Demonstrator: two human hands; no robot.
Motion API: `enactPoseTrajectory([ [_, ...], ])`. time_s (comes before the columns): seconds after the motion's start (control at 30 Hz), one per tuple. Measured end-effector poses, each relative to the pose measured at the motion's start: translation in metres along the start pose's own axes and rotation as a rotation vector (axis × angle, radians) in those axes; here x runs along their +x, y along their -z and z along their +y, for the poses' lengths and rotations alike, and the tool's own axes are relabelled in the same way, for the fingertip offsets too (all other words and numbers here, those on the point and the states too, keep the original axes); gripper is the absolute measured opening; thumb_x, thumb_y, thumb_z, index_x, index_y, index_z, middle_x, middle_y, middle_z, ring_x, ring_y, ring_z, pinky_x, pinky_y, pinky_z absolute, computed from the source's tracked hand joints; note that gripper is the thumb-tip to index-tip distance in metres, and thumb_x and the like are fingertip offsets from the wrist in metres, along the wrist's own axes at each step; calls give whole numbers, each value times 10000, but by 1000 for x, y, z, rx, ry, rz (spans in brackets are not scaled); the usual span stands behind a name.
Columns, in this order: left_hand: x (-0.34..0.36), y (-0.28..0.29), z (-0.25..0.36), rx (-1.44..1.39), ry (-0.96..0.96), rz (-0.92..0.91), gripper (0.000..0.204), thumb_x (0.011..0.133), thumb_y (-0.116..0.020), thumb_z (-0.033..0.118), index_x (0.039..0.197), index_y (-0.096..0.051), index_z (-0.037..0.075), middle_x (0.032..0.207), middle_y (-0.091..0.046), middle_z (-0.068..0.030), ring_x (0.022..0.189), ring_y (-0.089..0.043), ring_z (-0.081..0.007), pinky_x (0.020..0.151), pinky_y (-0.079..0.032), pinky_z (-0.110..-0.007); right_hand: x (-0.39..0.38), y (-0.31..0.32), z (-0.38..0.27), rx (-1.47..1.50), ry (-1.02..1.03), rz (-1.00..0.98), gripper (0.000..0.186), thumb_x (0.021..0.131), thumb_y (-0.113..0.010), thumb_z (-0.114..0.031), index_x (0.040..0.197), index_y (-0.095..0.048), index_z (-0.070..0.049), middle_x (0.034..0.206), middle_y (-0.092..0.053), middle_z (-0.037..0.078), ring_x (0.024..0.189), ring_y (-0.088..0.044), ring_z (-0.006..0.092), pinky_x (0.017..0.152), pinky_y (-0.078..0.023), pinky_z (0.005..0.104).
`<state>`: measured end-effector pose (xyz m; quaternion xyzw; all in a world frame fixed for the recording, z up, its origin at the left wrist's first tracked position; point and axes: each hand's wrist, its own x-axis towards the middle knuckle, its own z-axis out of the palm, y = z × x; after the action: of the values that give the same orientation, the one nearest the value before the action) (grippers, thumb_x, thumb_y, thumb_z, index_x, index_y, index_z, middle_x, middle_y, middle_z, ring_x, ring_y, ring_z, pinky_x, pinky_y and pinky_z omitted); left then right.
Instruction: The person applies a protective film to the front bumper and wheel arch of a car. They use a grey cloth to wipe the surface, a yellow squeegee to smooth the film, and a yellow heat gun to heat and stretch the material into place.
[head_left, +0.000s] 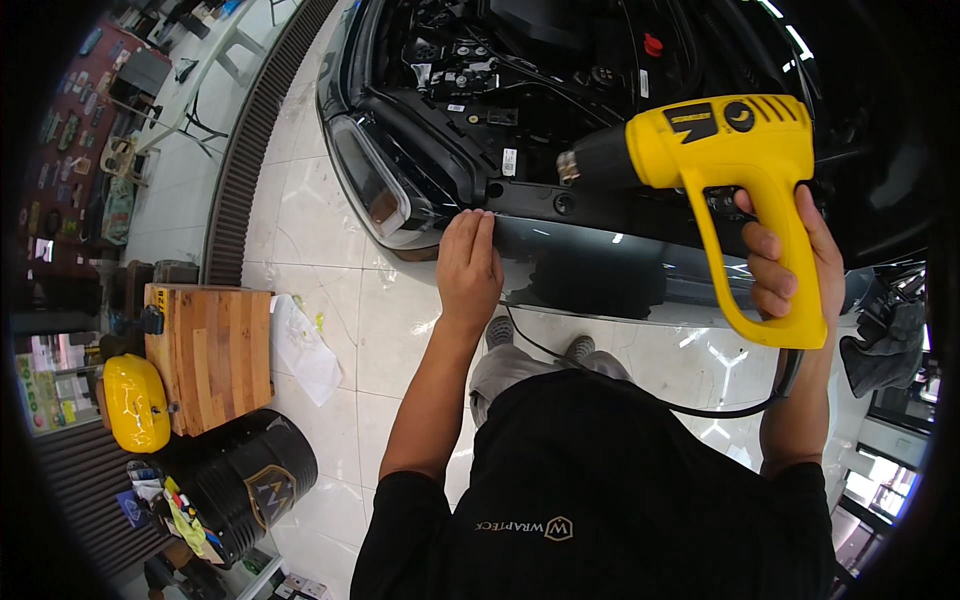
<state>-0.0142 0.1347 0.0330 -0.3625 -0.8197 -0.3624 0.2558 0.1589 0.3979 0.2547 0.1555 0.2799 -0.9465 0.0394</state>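
My right hand point(771, 268) is wrapped round the handle of a yellow heat gun point(728, 145) with a black barrel. Its metal nozzle points left, over the edge of the car's open engine bay point(540, 100). A black cord point(690, 410) runs from the handle's base and loops across in front of me. My left hand point(470, 270) lies on the dark glossy body panel point(580, 260), just right of the headlight point(385, 195). Its fingers are stretched out side by side, tips at the panel's upper edge. The thumb and anything under the fingertips are hidden.
To the left stand a wooden box point(220, 350), a yellow rounded container point(138, 403) and a black drum point(250, 480) bearing small tools. White sheeting point(303, 350) lies on the tiled floor beside the box. Dark cloth point(890, 350) hangs at the far right.
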Motion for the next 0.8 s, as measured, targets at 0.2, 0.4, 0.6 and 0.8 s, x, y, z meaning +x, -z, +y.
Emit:
enactPoseTrajectory([
  [0.2, 13, 1, -11, 5, -38, -79, 347, 695, -608, -79, 1040, -631, -42, 1034, -623, -161, 1001, -599, -341, 903, -483, -424, -28, 13, -14, -51, 134, 16, 603, 1021, -343, -492, 1337, -432, 13, 888, -604, 123, 586, -615, 198, 544, -547, 310],
  [0.4, 29, 9, -19, -27, -27, -211, 337, 671, -612, -82, 1003, -627, -29, 1012, -612, -157, 1004, -583, -337, 906, -468, -434, -38, 11, -15, -74, 220, 46, 598, 1033, -312, -480, 1333, -424, 25, 845, -582, 122, 559, -612, 192, 514, -549, 292],
  [0.6, 15, 14, -8, 9, -71, -89, 342, 680, -597, -95, 1011, -637, -16, 1046, -616, -144, 1031, -577, -338, 892, -467, -422, -51, 17, -12, -87, 253, 89, 600, 1032, -316, -482, 1329, -423, 27, 834, -581, 116, 533, -605, 188, 503, -549, 285],
  [0.8, 18, 11, -4, 32, -142, -141, 376, 679, -609, -84, 1050, -635, -32, 1066, -613, -151, 1043, -577, -331, 903, -464, -427, -51, 16, -12, -91, 245, 110, 604, 1030, -326, -483, 1336, -421, 28, 830, -579, 113, 533, -602, 187, 513, -552, 284],
])
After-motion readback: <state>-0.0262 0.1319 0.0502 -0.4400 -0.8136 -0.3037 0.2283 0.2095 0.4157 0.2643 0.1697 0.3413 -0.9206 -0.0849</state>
